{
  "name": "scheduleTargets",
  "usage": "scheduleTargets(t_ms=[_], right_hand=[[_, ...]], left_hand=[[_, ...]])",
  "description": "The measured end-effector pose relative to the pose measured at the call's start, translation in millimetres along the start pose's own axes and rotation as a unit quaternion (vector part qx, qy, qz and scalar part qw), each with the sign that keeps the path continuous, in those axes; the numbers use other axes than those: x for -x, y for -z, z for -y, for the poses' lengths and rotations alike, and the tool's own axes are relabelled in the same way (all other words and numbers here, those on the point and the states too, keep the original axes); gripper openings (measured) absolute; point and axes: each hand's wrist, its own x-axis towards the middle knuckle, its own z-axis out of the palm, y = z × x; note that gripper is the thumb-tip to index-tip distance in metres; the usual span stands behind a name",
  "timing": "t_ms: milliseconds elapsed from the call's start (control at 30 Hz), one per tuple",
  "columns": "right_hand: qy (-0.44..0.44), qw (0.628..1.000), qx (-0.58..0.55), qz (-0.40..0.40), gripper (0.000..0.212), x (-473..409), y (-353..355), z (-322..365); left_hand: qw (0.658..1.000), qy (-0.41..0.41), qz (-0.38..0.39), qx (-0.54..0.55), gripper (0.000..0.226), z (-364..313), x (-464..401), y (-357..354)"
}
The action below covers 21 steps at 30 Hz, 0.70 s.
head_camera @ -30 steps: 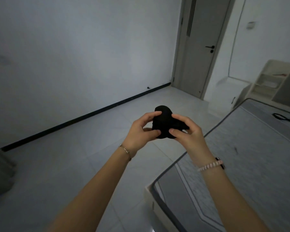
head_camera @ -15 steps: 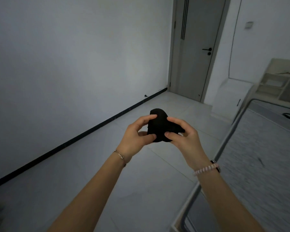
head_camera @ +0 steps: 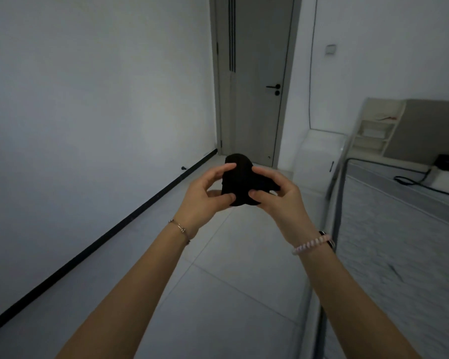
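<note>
A small black bundle of soft cloth, rolled into a rounded lump, is held in the air in front of me. My left hand pinches its left side between thumb and curled fingers. My right hand grips its right side the same way, thumb on the near face. Both arms reach forward over the floor. The far side of the bundle is hidden by my fingers.
A bare grey mattress lies at the right with a black cable on it. A closed grey door stands ahead, a white cabinet beside it. A white wall with black skirting runs along the left; tiled floor lies between.
The view has swung right and forward, so the door now stands straight ahead and the mattress sits farther right. Both hands keep the same hold on the black bundle.
</note>
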Motion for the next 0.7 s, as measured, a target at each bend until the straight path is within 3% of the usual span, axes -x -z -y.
scheduleTargets(t_ms=[367,700], right_hand=[[0.002,0.99,0.025,-0.142,0.049,-183,31,-55],[-0.002,0.96,0.057,-0.275,0.048,-307,141,-77]], left_hand=[[0.987,-0.012,0.151,0.046,0.058,65,-240,-5],[0.957,0.001,0.273,0.093,0.058,107,-428,-118]])
